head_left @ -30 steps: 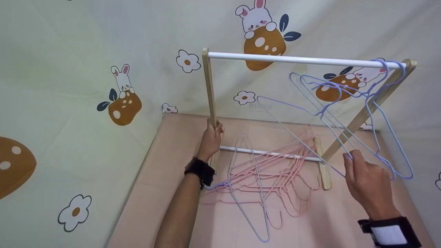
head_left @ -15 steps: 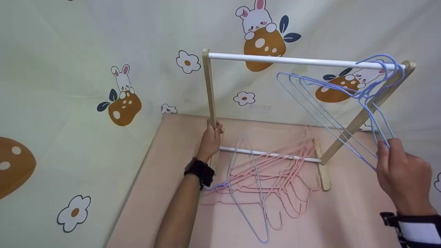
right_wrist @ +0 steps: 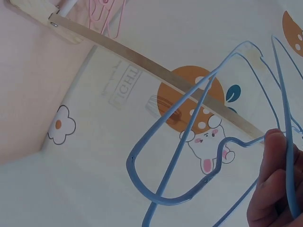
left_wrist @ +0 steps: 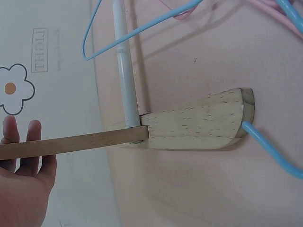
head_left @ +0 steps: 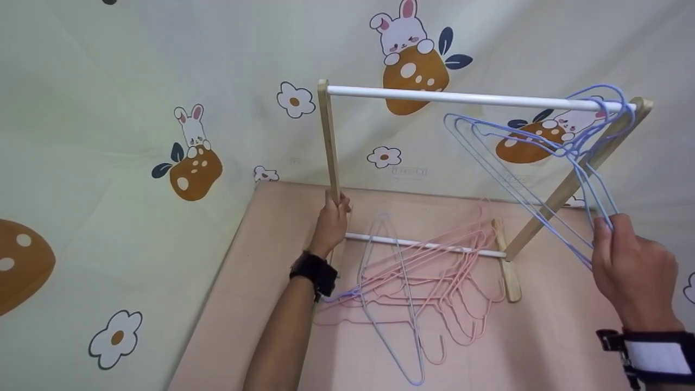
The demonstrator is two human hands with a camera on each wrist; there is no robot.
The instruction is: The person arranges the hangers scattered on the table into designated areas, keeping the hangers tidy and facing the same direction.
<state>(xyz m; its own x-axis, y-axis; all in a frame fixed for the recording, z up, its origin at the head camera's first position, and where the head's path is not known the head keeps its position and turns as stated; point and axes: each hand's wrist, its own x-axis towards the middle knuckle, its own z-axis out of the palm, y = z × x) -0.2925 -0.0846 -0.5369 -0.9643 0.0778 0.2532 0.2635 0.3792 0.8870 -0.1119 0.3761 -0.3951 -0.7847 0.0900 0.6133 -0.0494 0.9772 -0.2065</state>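
In the head view my left hand (head_left: pixel 330 225) grips the left wooden post (head_left: pixel 329 146) of a small clothes rack. The left wrist view shows fingers (left_wrist: pixel 34 130) around that post. At the right my right hand (head_left: pixel 634 266) pinches the lower corner of a blue wire hanger (head_left: pixel 601 202). Its hook arcs over the right end of the white top bar (head_left: pixel 445 98), close beside a couple of other blue hangers; I cannot tell whether the hook rests on the bar. Blue wire crosses in front of my right hand (right_wrist: pixel 272 189) in the right wrist view.
Several pink hangers (head_left: pixel 380 322) lie tangled on the pink surface (head_left: pixel 260 244), over and in front of the rack's white lower bar (head_left: pixel 423 244). A pale blue hanger (head_left: pixel 386 343) lies on them. A patterned cloth wall (head_left: pixel 244 70) stands behind.
My right hand has moved to the right and up, bringing the blue hanger from apart in front to the bar, its hook over the right end. My left hand has stayed on the post.
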